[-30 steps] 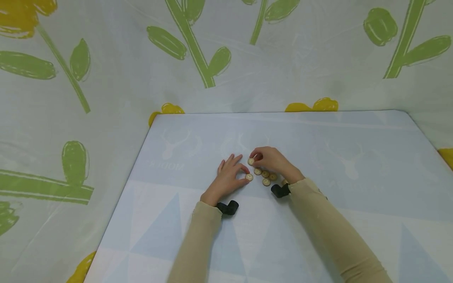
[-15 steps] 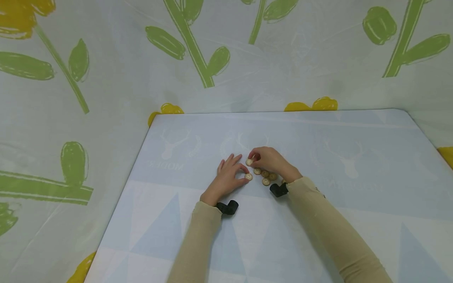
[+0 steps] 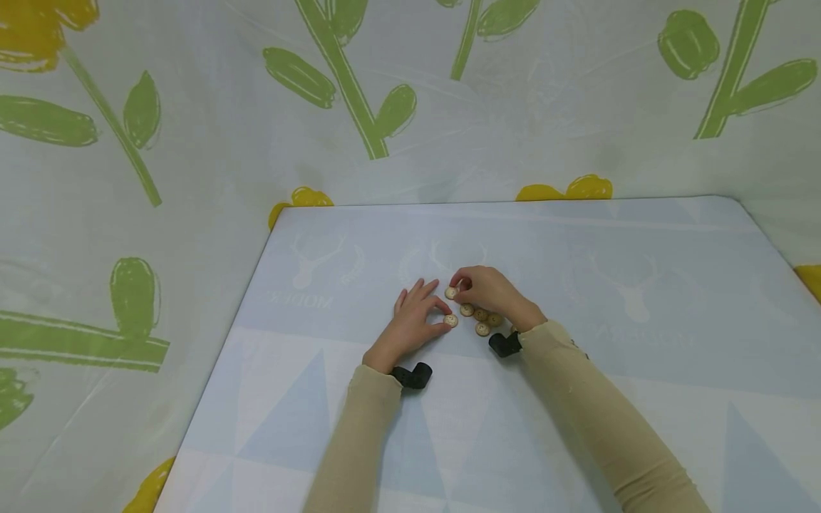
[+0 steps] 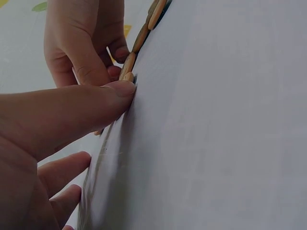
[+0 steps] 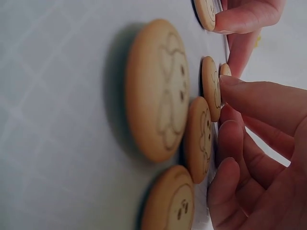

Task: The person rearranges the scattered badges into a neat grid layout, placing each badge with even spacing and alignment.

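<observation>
Leafy backdrop (image 3: 545, 135), tabletop (image 3: 487, 442), wooden discs (image 3: 481, 315)

A: Discs (image 5: 144, 91), colours?
B: Tan, dark line-drawn figures (image 5: 169, 91).
A: Tablecloth (image 3: 487, 442)?
B: Pale blue and white; blue triangles (image 3: 298, 417), whitish antlered heads (image 3: 633, 303), whitish lettering (image 3: 301, 302).
A: Backdrop (image 3: 545, 114)?
B: Greyish white, printed with green stems (image 3: 346, 78), green leaves (image 3: 298, 77), yellow flowers (image 3: 28, 35).
A: Rest?
B: Sleeves (image 3: 596, 395) plain beige, wrist devices (image 3: 420, 375) black.
</observation>
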Demonstrator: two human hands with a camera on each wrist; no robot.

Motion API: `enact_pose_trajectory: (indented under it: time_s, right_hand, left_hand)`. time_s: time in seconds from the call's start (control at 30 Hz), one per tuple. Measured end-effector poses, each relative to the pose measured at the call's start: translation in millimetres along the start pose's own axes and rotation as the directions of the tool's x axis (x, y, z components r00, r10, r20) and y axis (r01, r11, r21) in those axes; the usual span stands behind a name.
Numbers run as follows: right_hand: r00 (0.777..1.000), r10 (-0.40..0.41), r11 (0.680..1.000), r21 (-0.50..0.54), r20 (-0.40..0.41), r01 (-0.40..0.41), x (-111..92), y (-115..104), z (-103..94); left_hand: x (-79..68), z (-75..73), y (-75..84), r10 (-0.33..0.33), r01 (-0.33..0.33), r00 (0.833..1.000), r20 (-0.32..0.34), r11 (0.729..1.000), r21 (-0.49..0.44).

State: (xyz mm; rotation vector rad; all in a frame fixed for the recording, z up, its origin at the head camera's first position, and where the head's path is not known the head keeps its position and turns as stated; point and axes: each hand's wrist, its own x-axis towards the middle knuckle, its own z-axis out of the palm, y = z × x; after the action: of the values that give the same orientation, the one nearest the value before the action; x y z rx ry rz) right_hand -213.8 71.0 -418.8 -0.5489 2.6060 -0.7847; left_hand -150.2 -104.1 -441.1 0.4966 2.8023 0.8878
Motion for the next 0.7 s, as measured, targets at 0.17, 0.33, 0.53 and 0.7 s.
enact_pose_trajectory:
  time_s: [0.17, 0.33, 0.53, 0.7]
  right_hand:
    - [1.0, 0.0, 1.0, 0.011, -0.004, 0.0, 0.0, 0.0, 0.6]
    - [1.0, -0.006, 1.0, 0.017, -0.009, 0.006, 0.6, 2.4, 2.3]
    - [1.0, -0.014, 1.0, 0.005, -0.007, 0.014, 2.0, 4.6, 3.2]
    - [1.0, -0.014, 1.0, -0.001, -0.008, 0.014, 1.8, 4.1, 1.9]
  left_hand:
    - [-0.3, 0.4, -0.6, 0.004, -0.004, 1.0, -0.004, 1.0, -0.003]
    - [-0.9, 1.2, -1.6, 0.008, -0.008, 1.0, -0.006, 1.0, -0.013]
    - [-1.2, 1.2, -1.9, 0.016, -0.017, 1.0, -0.014, 1.0, -0.021]
    - [-0.8, 0.4, -1.0, 0.017, -0.017, 1.0, -0.013, 1.0, -0.023]
